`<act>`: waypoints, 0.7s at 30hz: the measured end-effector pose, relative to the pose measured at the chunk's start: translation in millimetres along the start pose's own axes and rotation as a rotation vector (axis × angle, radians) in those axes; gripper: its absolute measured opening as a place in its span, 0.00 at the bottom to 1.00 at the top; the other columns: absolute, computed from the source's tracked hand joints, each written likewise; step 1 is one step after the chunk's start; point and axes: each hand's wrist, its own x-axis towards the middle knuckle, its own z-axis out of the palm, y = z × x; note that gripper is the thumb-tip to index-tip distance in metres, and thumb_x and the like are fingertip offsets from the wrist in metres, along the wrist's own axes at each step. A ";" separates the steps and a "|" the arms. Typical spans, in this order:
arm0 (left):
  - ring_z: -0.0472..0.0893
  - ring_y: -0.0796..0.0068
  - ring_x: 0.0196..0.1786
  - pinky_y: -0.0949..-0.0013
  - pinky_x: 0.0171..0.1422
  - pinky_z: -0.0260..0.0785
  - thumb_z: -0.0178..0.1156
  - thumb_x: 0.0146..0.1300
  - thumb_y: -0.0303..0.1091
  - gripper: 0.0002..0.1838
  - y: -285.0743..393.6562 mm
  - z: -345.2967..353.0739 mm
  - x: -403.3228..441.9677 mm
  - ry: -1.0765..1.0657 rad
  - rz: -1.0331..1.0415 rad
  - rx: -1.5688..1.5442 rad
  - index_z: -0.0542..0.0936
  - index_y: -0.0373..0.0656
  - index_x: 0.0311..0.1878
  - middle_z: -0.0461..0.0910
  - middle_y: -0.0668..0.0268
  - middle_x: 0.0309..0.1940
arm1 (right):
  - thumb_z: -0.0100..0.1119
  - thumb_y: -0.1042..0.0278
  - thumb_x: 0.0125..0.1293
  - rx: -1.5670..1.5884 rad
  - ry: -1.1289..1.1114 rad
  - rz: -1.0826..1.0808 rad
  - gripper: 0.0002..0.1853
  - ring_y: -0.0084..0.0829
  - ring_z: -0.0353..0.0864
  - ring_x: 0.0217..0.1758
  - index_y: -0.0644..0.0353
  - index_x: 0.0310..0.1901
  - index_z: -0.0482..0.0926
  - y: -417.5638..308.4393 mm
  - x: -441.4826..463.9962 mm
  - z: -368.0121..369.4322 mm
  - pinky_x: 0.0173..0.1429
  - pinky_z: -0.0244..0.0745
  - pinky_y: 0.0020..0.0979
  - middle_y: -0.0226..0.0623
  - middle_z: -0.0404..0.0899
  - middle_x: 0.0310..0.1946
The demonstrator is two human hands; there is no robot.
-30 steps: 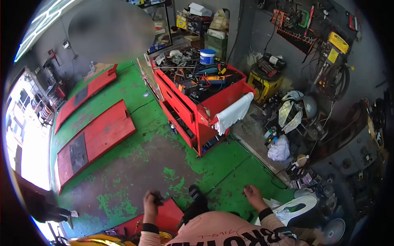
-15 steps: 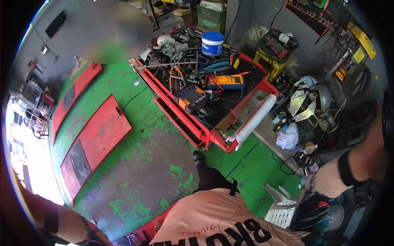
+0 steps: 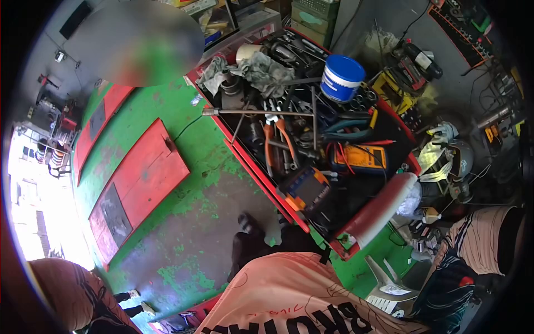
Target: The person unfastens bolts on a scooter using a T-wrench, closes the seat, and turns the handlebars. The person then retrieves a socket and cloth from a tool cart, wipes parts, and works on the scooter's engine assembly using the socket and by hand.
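Observation:
Neither of my hands shows; only my left sleeve (image 3: 61,295) at the lower left and my right sleeve (image 3: 481,236) at the right edge appear. In front of me stands a red tool cart (image 3: 261,192) heaped with tools. On it lie orange-handled pliers (image 3: 268,146), a yellow multimeter (image 3: 362,158) with red leads, an orange and dark device with a screen (image 3: 307,189), and a long metal bar (image 3: 261,112). A blue tub with a white band (image 3: 342,78) sits among them, near grey rags (image 3: 264,72).
Red ramps (image 3: 139,192) rest on the worn green floor to the left. A white plastic chair (image 3: 389,286) is at the lower right. A helmet (image 3: 460,158) and a wrench rack (image 3: 461,33) are along the right wall. Someone's feet (image 3: 133,300) show at the lower left.
The cart and its tools appear larger and nearer as I step forward. Both sleeves show more now, and another person's feet have come into view at the lower left.

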 end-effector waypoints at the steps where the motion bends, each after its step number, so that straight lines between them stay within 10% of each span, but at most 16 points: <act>1: 0.74 0.62 0.58 0.52 0.61 0.68 0.61 0.61 0.55 0.43 -12.2 -6.6 0.2 0.005 -0.002 -0.013 0.57 0.48 0.73 0.72 0.57 0.58 | 0.58 0.39 0.62 0.002 -0.011 0.020 0.30 0.43 0.67 0.61 0.52 0.57 0.76 5.6 0.5 10.6 0.60 0.64 0.53 0.40 0.75 0.55; 21: 0.73 0.64 0.63 0.64 0.67 0.65 0.47 0.71 0.45 0.32 -240.0 -81.0 -20.9 0.033 0.009 -0.413 0.60 0.32 0.70 0.67 0.47 0.65 | 0.61 0.52 0.63 -0.103 -0.204 0.486 0.20 0.38 0.77 0.46 0.58 0.50 0.78 16.3 -20.8 143.7 0.50 0.70 0.41 0.38 0.79 0.41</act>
